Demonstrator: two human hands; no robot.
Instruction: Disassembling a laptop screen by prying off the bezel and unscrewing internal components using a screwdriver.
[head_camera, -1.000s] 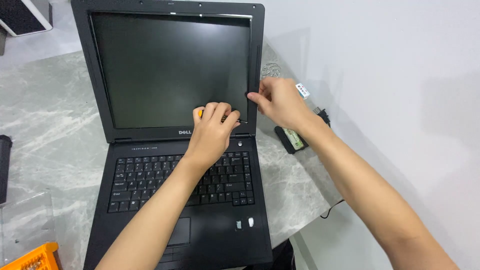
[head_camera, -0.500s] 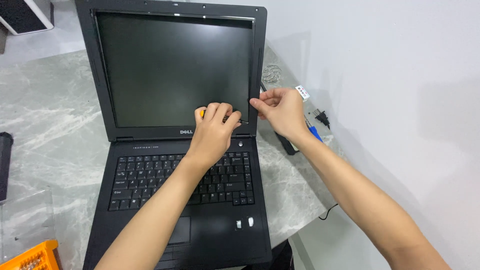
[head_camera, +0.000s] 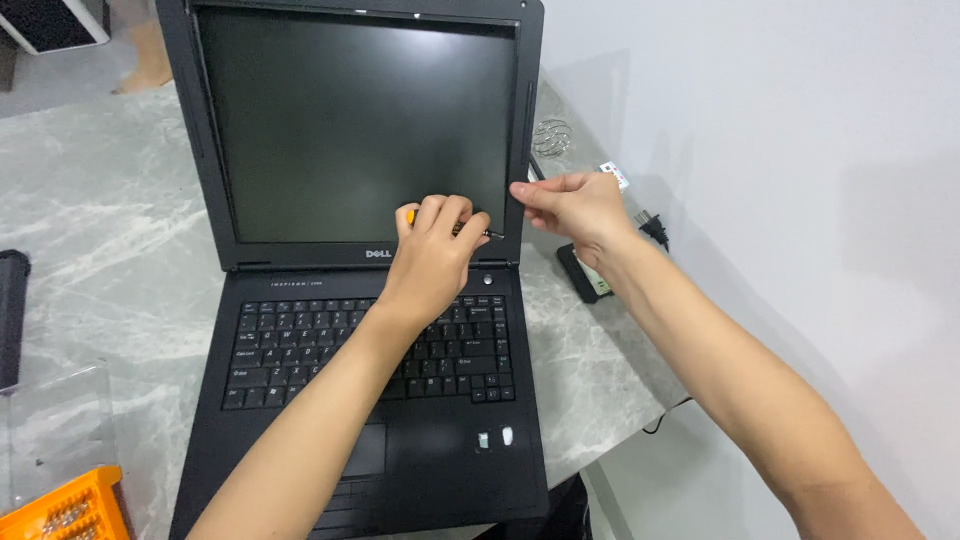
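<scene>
From the head camera, a black laptop (head_camera: 365, 250) stands open on a grey marbled bench (head_camera: 90, 230), its lid raised nearly upright and its screen (head_camera: 355, 125) dark and unlit. The frame around the screen is matte black, with a thin gap showing along the right edge. The keyboard (head_camera: 370, 345) below has black keys with pale lettering, and a touchpad (head_camera: 365, 450) sits under it; two small pale stickers lie on the palm rest near the front right corner.

The left hand (head_camera: 432, 255) is clenched around a small screwdriver (head_camera: 470, 230) with a yellow-orange handle end peeking out by the knuckles and a thin dark shaft pointing right. The tip rests at the lower right corner of the screen frame, just above the hinge line. The forearm crosses over the keyboard.

The right hand (head_camera: 570, 205) reaches in from the right side and pinches the right edge of the screen frame between thumb and fingertips, near the lower corner, just beside the screwdriver tip.

Behind the right hand, on the bench, lies a dark oblong object (head_camera: 583, 275), partly hidden by the wrist, and a black plug (head_camera: 650, 225) with a cord near the white wall (head_camera: 780, 150). A coiled wire stand (head_camera: 552, 135) sits further back. At the front left corner an orange tray (head_camera: 65, 505) holds small bits, with a clear plastic lid (head_camera: 55, 420) beside it, and a dark object (head_camera: 12, 315) lies at the left edge.
</scene>
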